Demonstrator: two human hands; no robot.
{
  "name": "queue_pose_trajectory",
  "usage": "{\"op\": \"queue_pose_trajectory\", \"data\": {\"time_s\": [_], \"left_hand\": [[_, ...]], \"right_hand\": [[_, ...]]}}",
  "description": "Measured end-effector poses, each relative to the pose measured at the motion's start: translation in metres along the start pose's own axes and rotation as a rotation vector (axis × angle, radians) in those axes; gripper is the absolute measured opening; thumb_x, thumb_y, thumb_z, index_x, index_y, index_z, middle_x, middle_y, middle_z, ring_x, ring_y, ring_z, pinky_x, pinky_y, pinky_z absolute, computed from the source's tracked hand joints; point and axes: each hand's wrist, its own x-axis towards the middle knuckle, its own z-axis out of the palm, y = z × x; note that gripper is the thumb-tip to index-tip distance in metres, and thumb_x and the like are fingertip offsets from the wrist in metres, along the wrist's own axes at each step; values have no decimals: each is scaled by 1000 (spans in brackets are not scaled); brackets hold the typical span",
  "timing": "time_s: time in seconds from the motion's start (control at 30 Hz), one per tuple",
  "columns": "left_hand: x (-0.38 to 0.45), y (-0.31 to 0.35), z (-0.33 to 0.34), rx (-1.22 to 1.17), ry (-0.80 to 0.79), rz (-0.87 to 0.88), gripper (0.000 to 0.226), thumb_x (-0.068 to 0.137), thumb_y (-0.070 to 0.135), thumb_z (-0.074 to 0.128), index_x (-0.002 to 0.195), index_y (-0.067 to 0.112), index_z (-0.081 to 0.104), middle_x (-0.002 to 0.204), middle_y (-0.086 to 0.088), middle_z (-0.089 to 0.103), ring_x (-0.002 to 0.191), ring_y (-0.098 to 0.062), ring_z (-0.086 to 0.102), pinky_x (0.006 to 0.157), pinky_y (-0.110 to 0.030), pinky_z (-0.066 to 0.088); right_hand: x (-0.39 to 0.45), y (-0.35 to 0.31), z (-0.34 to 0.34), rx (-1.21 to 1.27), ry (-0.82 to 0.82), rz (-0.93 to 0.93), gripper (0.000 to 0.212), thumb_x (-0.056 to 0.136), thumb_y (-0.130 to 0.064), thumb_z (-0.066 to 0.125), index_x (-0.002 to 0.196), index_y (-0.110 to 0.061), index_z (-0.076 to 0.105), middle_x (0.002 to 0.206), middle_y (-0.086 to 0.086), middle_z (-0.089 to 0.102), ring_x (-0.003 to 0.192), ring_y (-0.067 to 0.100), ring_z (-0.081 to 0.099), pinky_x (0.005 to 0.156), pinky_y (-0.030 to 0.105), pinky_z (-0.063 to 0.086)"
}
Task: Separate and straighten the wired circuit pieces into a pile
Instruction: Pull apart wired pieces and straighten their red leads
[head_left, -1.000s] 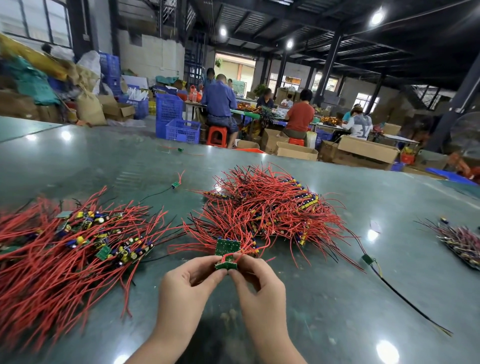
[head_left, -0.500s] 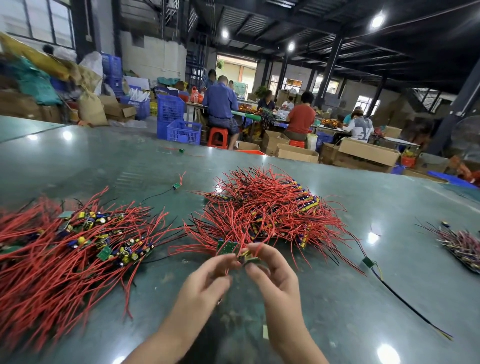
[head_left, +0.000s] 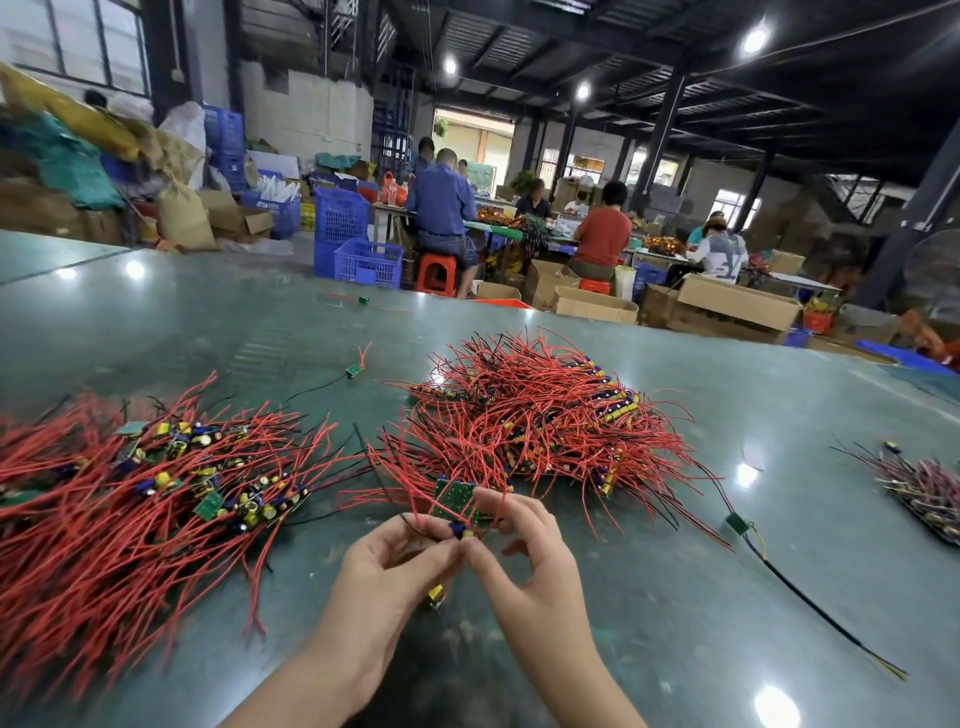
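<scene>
Task looks partway done: a straightened pile (head_left: 135, 499) is lying at left of frame, while a tangled heap (head_left: 540, 415) is waiting at centre on the worktop (head_left: 675, 597). Left hand (head_left: 384, 577) and right hand (head_left: 530, 561), lower centre, are both pinching one green circuit piece (head_left: 457, 501), fingers curled; its red wires are trailing up into the heap.

Single head-worn wide-angle view, aimed forward and slightly downward across the green table (head_left: 675, 597). Close to both hands: left hand (head_left: 384, 577) and right hand (head_left: 535, 566) low at centre frame, forearms entering from the bottom edge. Far workshop with seated workers (head_left: 447, 208) across the upper half. Straight lines bowed toward the edges.
</scene>
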Motion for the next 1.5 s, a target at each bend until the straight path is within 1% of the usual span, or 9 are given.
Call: {"op": "queue_pose_trajectory", "data": {"time_s": [0.13, 0.23, 0.4, 0.5, 0.73, 0.97, 1.13, 1.33, 1.5], "left_hand": [[1, -1, -3, 259, 70, 192, 13, 70, -11, 70, 72, 1, 64, 67, -2, 69, 63, -8, 62, 60, -14, 50], [0, -1, -3, 312, 64, 262, 18, 60, 4, 75, 74, 0, 64, 68, -5, 70, 61, -7, 63, 56, -12, 49], [0, -4, -4, 410, 72, 306, 16, 64, 1, 77, 69, 15, 72, 76, -7, 71, 64, -6, 64, 59, -13, 50], [-1, -3, -3, 350, 100, 264, 15, 59, 22, 75, 74, 20, 75, 76, -2, 74, 66, -5, 65, 65, -14, 52], [0, -1, 0, 19, 166, 54, 10, 75, -5, 64, 66, -1, 66, 69, -14, 69, 62, -15, 67, 61, -19, 57], [-4, -3, 2, 230, 87, 174, 5, 63, 7, 73, 67, 9, 74, 78, -12, 74, 70, -13, 68, 66, -18, 55], [2, 1, 3, -257, 173, -13, 7, 77, -1, 57, 72, 0, 62, 71, -12, 72, 63, -14, 70, 56, -18, 56], [6, 4, -4, -108, 188, -10, 3, 74, 2, 63, 73, 4, 61, 74, -14, 73, 63, -17, 71, 56, -21, 57], [6, 3, -7, -14, 177, 29, 16, 72, 17, 66, 79, 3, 72, 87, -14, 74, 76, -19, 72, 65, -21, 58]], "right_hand": [[1, 0, 3, -37, 14, 17, 24, 76, -9, 76, 91, -27, 70, 91, -9, 58, 76, 7, 56, 69, 12, 42], [-1, 0, 6, -6, 46, 2, 13, 74, -7, 78, 79, -16, 71, 84, -5, 61, 70, 7, 59, 65, 11, 43], [-2, 2, 5, 87, 186, 92, 26, 75, -1, 75, 69, -25, 66, 73, -5, 68, 68, 5, 64, 65, 15, 48], [1, 2, 3, 213, 237, 182, 20, 78, 2, 70, 72, -17, 69, 70, 0, 70, 64, 8, 64, 63, 13, 47], [7, 0, 0, 674, 212, 476, 18, 83, 12, 58, 78, -2, 69, 76, 16, 71, 71, 17, 69, 64, 18, 53], [12, -1, -6, 1073, 205, 845, 15, 85, 8, 54, 96, 2, 63, 75, 13, 73, 58, 14, 69, 51, 20, 55], [11, -9, 1, 1339, 167, 835, 20, 73, 2, 57, 91, -2, 63, 76, 14, 73, 63, 18, 71, 50, 24, 56], [11, -3, 0, 1167, 169, 831, 18, 94, -3, 43, 96, 3, 60, 76, 15, 73, 64, 19, 71, 53, 24, 57], [14, 0, -8, 1139, 200, 818, 22, 98, -8, 40, 92, -2, 61, 77, 12, 73, 64, 18, 71, 53, 24, 57]]}}
